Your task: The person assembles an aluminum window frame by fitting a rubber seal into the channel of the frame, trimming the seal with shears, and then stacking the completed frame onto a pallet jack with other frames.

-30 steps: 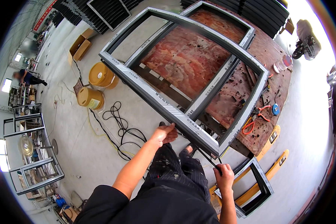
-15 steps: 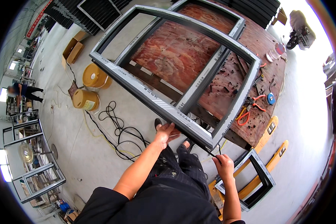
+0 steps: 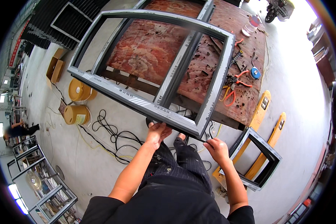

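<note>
A large grey window frame (image 3: 138,102) with dark bars lies tilted over a red-brown worktable and overhangs its near side. At the frame's near edge, my left hand (image 3: 157,134) is closed, fingers against the black outer side. By the near right corner, my right hand (image 3: 217,150) pinches a thin black rubber strip (image 3: 205,141) that runs along the frame's edge. The strip's loose tail stands up beside the fingers. What lies under my left fingertips is hidden.
The worktable (image 3: 237,108) carries orange-handled pliers (image 3: 230,98), a blue tape measure (image 3: 255,73), a clear container (image 3: 250,27) and small black scraps. Two yellow buckets (image 3: 76,114) and tangled black cable (image 3: 114,136) are left. A smaller frame (image 3: 263,140) rests on yellow forks (image 3: 261,108).
The view has shifted, so the frame and table appear farther left and up. My right hand is a little nearer the frame's corner, still pinching the strip. My left hand stays at the near edge.
</note>
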`<state>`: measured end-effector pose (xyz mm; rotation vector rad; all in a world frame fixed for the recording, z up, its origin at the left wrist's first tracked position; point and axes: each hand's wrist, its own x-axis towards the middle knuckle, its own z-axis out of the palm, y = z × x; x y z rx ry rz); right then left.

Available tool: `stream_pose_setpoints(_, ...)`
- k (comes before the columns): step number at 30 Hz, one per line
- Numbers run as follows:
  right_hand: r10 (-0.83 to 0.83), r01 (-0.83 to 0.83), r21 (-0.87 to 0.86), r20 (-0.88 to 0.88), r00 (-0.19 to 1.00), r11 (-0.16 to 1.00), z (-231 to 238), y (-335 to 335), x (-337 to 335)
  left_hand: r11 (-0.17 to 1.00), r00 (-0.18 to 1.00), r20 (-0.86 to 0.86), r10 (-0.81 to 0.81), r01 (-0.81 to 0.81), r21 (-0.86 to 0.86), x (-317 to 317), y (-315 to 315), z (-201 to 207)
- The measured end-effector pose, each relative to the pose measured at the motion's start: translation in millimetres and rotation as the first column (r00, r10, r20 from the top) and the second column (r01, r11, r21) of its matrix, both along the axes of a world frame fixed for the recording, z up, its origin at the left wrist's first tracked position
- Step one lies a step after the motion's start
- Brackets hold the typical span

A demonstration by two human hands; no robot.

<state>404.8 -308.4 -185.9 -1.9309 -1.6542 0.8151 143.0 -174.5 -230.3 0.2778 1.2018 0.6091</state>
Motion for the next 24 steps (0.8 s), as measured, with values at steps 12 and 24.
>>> stream_pose_setpoints(12, -0.011, 0.011, -0.010, 0.045, 0.999, 1.000, 2, 3, -5, 0.976, 0.981, 0.130, -0.142, 0.161, -0.148, 57, -46, 1)
stream_pose_setpoints(24, -0.015, 0.020, -0.045, 0.090, 0.996, 0.999, 4, 9, -9, 0.999, 0.984, -0.174, -0.042, 0.041, -0.011, -2, -3, -4)
